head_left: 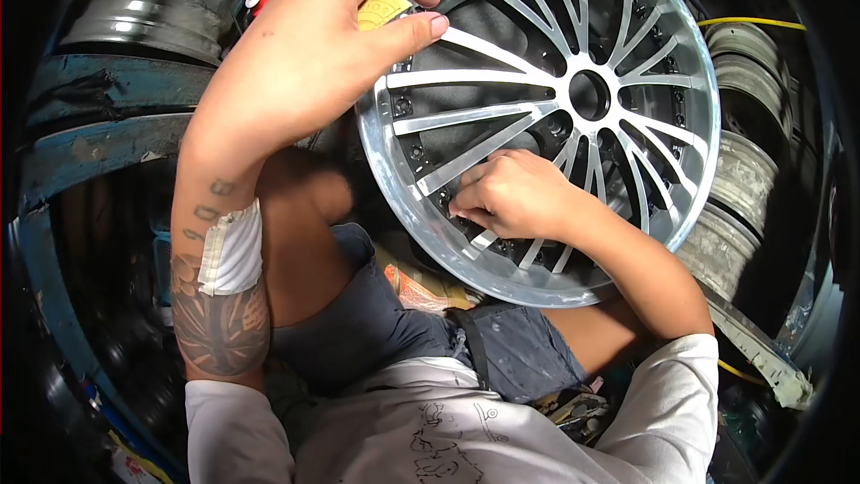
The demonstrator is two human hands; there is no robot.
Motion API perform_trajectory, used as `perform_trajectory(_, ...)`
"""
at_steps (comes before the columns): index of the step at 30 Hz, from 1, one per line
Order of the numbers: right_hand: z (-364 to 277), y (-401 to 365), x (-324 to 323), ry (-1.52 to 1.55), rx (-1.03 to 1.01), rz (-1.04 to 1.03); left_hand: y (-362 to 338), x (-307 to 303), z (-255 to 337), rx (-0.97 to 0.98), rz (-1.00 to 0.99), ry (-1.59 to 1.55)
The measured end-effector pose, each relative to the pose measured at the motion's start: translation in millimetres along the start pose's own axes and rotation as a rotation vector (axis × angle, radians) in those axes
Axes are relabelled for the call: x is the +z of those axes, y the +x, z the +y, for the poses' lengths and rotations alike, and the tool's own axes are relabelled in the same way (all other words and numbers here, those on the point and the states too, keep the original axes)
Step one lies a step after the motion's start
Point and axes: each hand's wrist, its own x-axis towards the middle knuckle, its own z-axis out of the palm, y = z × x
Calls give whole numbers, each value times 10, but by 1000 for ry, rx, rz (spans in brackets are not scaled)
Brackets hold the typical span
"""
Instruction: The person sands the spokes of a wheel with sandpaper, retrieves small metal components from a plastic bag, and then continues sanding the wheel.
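Observation:
A multi-spoke wheel rim (pixel 591 63) with silver spokes, a black inner face and a polished lip lies tilted over my lap. At its upper left edge, my left hand (pixel 358 27) curls round a yellow object (pixel 383 8) with printed markings, seen between thumb and index finger; the rest of that object is hidden by the hand. My right hand (pixel 515 193) is over the lower left spokes, its fingers pinched together close to the small black fittings along the lip. Whatever those fingertips grip is too small to tell.
Stacked metal rims (pixel 739 171) stand on the right. A large metal drum-like rim (pixel 166 0) is at the upper left, above a worn blue metal frame (pixel 107 90). An orange and white packet (pixel 417 289) lies beneath the wheel, between my legs.

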Motion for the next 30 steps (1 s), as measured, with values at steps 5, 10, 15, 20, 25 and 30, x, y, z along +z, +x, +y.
perform_trajectory(5,-3,-19,-14,58,8,-27,-30,-77,180,-119,-31,-47)
perform_trajectory(10,4,-26,1,49,-2,-32,-44,-201,500,-157,-112,-131)
perform_trajectory(15,-13,-42,-8,106,-9,69,-44,-2,200,-60,-11,-59)
perform_trajectory(20,-104,-307,-330,602,202,549,-96,116,115,160,-177,-70)
perform_trajectory(25,3,-437,-203,1124,209,1066,-280,746,101,353,118,-125)
perform_trajectory(30,-293,-436,-170,1278,-120,1000,-685,940,340,344,419,-511)
